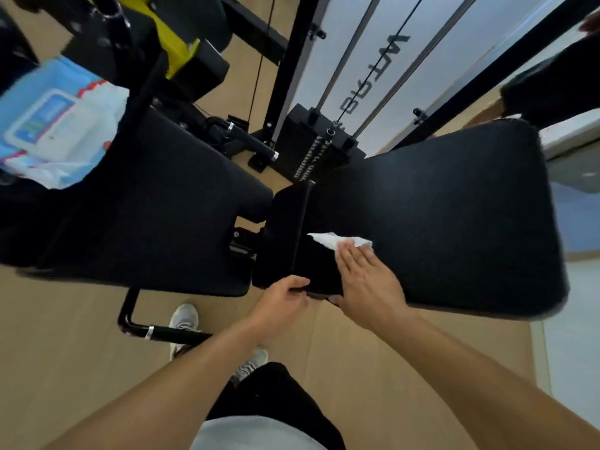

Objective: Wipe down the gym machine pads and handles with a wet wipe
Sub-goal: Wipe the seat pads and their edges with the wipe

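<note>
Gym floor in light wood tone, black machine frame filling most of the frame, white panel with guide rods and cable at upper middle.

Upper left: wet wipe pack point(48, 125), blue and white, lying on the left pad point(168, 203), which runs across the middle left. No wipe on it now; dry or wet can't be told, the surface is too dark and blurred.

Upper middle: black handle point(256, 146) with a chrome end ring, untouched as far as shown. Weight stack point(319, 147) behind it. Lower left: foot bar point(162, 332) with a chrome ring, nothing on it.

Centre: small black middle pad point(285, 235) between the two big pads. Left hand point(282, 303) grips its near edge, fingers curled over the rim, steadying it.

Right of centre: right hand point(367, 280) lies flat, fingers straight and close together, pressing the white wet wipe point(341, 240) down where the middle pad meets the right pad point(454, 222). Wipe bunched under the fingertips, partly sticking out beyond them.

Judgement: wiping is mid-way at best. Current stroke covers only the inner end of the right pad; most of that pad, toward the right of the frame, looks not yet reached. Handles and foot bar likely left. Whether the left pad is finished cannot be told.

Bottom: both forearms, grey shoes, dark shorts.
</note>
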`<state>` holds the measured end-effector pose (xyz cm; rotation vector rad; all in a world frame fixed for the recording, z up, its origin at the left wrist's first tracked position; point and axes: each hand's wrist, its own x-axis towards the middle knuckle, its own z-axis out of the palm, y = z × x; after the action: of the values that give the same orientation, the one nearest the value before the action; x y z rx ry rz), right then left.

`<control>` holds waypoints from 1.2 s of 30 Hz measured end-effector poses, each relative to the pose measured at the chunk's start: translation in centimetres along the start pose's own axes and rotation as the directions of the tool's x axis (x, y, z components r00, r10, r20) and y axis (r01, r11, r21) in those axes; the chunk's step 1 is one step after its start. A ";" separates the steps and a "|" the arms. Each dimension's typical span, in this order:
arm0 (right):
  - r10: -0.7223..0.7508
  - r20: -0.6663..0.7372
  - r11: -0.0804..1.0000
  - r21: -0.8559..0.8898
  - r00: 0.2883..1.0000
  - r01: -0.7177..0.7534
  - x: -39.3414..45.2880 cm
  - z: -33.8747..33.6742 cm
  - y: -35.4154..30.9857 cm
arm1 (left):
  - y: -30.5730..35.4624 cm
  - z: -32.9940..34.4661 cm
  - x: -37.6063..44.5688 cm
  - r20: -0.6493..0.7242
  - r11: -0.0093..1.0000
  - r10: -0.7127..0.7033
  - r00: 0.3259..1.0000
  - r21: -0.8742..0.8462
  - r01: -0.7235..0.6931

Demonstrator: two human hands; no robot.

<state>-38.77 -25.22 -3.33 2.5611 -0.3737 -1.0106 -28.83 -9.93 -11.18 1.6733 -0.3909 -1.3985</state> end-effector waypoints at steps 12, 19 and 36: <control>-0.231 -0.104 0.791 0.559 0.967 0.249 5.1 0.6 -5.9 | -4.8 0.7 -4.4 -0.276 0.964 -0.154 0.949 -0.252 0.083; 0.023 0.049 -0.266 0.963 0.999 -0.041 1.2 -1.2 -7.8 | -4.3 -0.4 -5.9 -0.333 0.874 -0.152 0.931 -0.485 -0.031; -0.026 0.054 -0.556 0.829 0.998 -0.059 -0.3 -2.0 -5.5 | 2.1 -3.0 -7.6 -0.542 0.978 -0.045 0.839 -0.195 -0.073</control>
<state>-37.00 -19.75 -4.12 3.8638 -2.6763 -0.4733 -27.86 -4.37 -4.91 1.7944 0.0714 -0.8537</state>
